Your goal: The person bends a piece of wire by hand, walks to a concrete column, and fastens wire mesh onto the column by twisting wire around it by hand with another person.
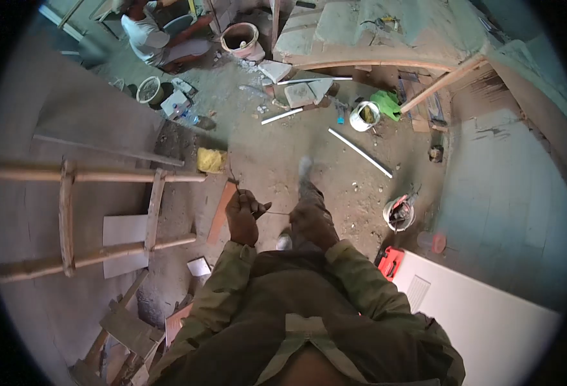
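A thin dark strand [279, 213], like wire or cord, runs between my two hands in front of my waist. My left hand [243, 215] is closed round one end, and a short piece sticks up above its fingers. My right hand [313, 222] is curled closed at the other end, with its back to the camera and its fingertips hidden. Below my left hand, a reddish-brown plank [221, 212] lies on the floor. One foot [304, 168] is ahead of the other, blurred, beyond my right hand.
A wooden ladder [109, 175] is at left, near a yellow bag [211, 160]. White pipes [360, 153], a white bucket [364, 116] and a tool bucket [399, 213] stand or lie ahead and right. A white panel [470, 309] is at lower right. Another person [151, 38] crouches at upper left.
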Available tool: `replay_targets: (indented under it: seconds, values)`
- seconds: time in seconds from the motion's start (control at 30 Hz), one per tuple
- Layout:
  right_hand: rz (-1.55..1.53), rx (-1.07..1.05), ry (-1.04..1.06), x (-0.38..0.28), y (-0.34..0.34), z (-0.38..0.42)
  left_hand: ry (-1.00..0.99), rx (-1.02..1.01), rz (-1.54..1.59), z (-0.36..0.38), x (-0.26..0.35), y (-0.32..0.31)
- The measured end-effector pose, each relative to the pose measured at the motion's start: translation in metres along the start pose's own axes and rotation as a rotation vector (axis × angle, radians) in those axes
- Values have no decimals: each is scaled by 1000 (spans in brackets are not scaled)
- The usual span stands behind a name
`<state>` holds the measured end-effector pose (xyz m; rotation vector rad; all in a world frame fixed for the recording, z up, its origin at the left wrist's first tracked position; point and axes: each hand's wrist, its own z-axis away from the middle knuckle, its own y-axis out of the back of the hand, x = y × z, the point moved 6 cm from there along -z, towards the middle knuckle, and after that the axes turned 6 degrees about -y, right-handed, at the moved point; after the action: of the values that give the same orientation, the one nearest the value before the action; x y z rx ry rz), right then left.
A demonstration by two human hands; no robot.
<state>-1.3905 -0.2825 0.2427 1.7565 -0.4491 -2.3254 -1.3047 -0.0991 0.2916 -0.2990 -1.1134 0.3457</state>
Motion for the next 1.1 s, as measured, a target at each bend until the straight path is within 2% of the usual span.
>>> replay_targets:
  seconds: [0.03, 0.07, 0.13, 0.17, 0.23, 0.27, 0.33, 0.37, 0.4, 0.47, 0.5, 0.53, 0.6, 0.63, 0.67, 0.7, 0.73, 0.77, 0.8, 0.87, 0.93, 1.0, 1.03, 1.1]
  values:
    - [81, -66, -74, -5, -3, -29, -113, -31, -111, -26, 11, -13]
    - [74, -61, -77, -9, -2, -60, -111, -36, -118, -53, 20, -23]
    - [276, -215, 32, -29, 3, -132, -263, -68, -276, -117, 53, -51]
    - [343, -262, 72, -41, 12, -171, -245, 39, -236, -147, 60, -55]
    - [383, -289, -33, -81, 46, -242, -148, 226, -114, -202, 77, -60]
    - [376, -271, -42, -80, 58, -272, -164, 203, 11, -225, 85, -70]
    - [409, 18, 321, -94, 83, -326, -128, 179, 176, -271, 94, -81]
    - [259, 215, 586, -108, 96, -354, -139, 196, 181, -284, 102, -95]
    - [252, 194, 600, -121, 101, -375, -130, 270, 210, -295, 107, -112]
    - [445, 112, 518, -142, 104, -413, -136, 351, 243, -323, 131, -124]
    - [530, -252, 320, -124, 82, -431, -146, 308, 147, -341, 146, -128]
    - [527, -257, 335, -133, 83, -441, -160, 267, 51, -357, 160, -130]
    - [134, -615, 552, -164, 69, -450, -155, 285, 65, -400, 167, -120]
    - [-34, -778, 470, -208, 79, -468, -56, 278, 237, -422, 157, -110]
    - [-39, -797, 474, -211, 76, -496, 45, 269, 409, -439, 154, -100]
    - [-470, -795, 107, -198, 75, -535, 39, 270, 578, -455, 163, -114]
    - [-879, -748, -273, -184, 68, -564, 33, 109, 642, -477, 173, -122]
    - [-872, -758, -270, -182, 57, -585, 13, 149, 568, -493, 176, -119]
    - [-495, -413, -109, -177, 62, -622, -9, 188, 502, -513, 192, -136]
    - [-116, -77, 56, -180, 54, -668, -72, 152, 226, -564, 213, -131]
    - [344, -208, 118, -177, 7, -681, -103, 38, 13, -626, 235, -109]
    - [130, -381, 366, -186, -39, -693, 42, 35, -40, -674, 260, -87]
    - [-250, -866, -271, -228, -47, -699, 52, 52, -26, -696, 266, -67]
    - [-610, -833, -405, -261, -62, -732, 290, 53, 283, -727, 257, -28]
